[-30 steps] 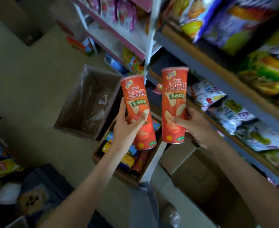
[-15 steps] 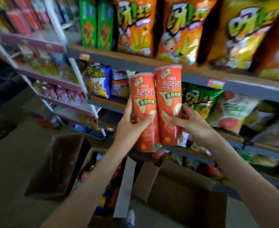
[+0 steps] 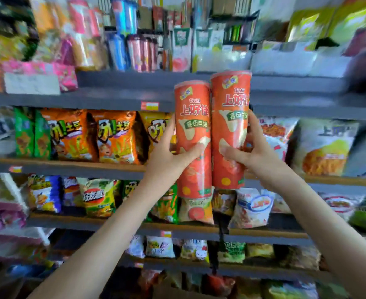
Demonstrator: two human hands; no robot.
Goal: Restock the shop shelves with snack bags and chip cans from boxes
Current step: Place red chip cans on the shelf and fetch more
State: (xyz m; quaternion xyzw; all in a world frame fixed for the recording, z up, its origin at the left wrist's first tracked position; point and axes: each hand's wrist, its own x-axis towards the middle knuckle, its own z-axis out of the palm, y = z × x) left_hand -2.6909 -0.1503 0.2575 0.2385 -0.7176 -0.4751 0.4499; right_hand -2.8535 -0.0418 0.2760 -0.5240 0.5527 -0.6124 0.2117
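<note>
Two tall red chip cans stand upright side by side in front of the grey shelves. My left hand point(image 3: 169, 160) grips the left can point(image 3: 194, 117) around its lower half, thumb across the front. My right hand point(image 3: 253, 156) grips the right can point(image 3: 231, 108) the same way, slightly higher. The two cans touch along their sides. Both are held in the air before the grey shelf edge point(image 3: 117, 99) that carries a red price tag.
Orange snack bags point(image 3: 113, 137) and green bags point(image 3: 32, 134) fill the shelf at left. White and yellow bags point(image 3: 326, 147) sit at right. Slim cans and packets point(image 3: 134, 50) crowd the top shelf. Lower shelves hold more bags point(image 3: 98, 197).
Both hands have lifted the two cans from above the floor boxes up to the higher shelves. The cans have come together, and the boxes have dropped out of view.
</note>
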